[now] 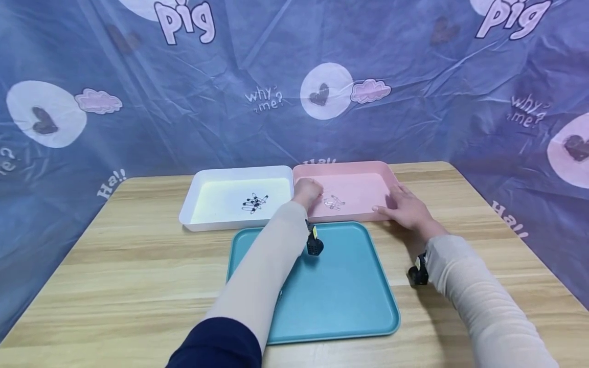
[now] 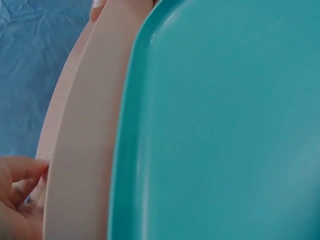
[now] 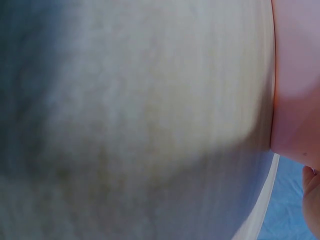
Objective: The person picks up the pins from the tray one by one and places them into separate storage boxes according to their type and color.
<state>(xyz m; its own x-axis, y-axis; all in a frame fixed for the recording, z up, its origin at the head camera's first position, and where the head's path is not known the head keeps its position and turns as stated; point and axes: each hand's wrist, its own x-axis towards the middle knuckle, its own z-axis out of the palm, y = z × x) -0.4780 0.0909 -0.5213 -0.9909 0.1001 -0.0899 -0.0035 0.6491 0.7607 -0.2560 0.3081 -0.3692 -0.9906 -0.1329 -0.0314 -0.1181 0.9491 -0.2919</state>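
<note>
In the head view, my left hand (image 1: 309,191) is inside the left end of the pink tray (image 1: 345,217), its fingers curled. The left wrist view shows its thumb and fingertip meeting on a small, thin glint, apparently a safety pin (image 2: 48,161), mostly hidden by the fingers. Silver safety pins (image 1: 334,202) lie in a loose pile on the tray floor just right of that hand. My right hand (image 1: 408,207) grips the tray's front right corner, thumb along the front wall and fingers over the right side.
A white tray (image 1: 190,204) stands against the pink one's left side, holding several black safety pins (image 1: 254,203). Directly in front lies a teal tray (image 1: 340,291), with my left forearm crossing over it. A blue printed cloth (image 1: 257,61) hangs behind the wooden table (image 1: 138,276).
</note>
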